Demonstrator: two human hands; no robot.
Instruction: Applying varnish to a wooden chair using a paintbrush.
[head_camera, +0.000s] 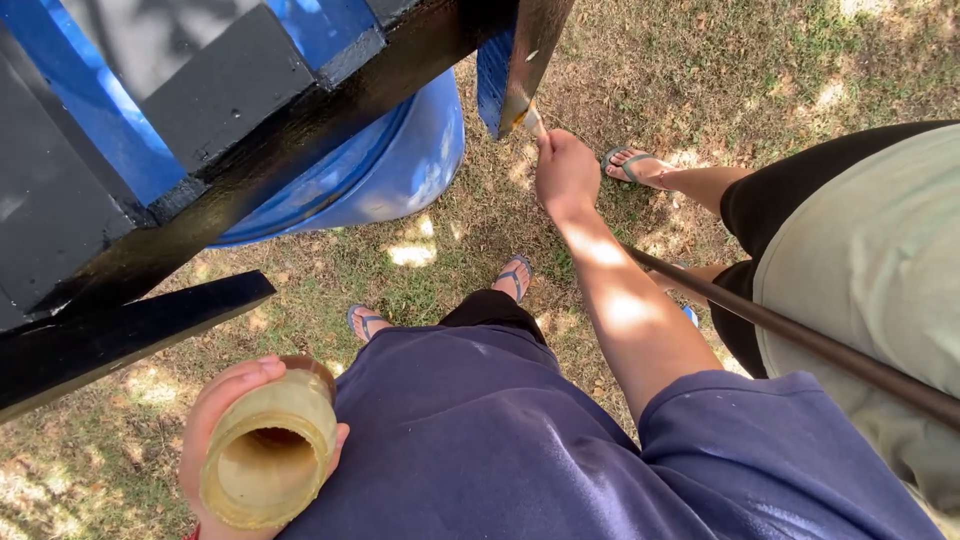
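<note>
My right hand (566, 172) is stretched out in front of me, fist closed round the handle of a small paintbrush (532, 122), its tip pressed to the edge of a dark, blue-and-black painted wooden board (520, 55). Down low, my left hand (215, 430) is wrapped tight around a yellowish, paint-stained plastic jar (270, 450), mouth tilted up toward me; I can't quite tell what's inside. The black painted wooden frame (250, 170) hangs over a blue plastic barrel (400, 165) standing on dry patchy grass (450, 240). Just beside me on the right stands another person (860, 270) in sandals, a long dark pole (820, 345) slanting between us.
</note>
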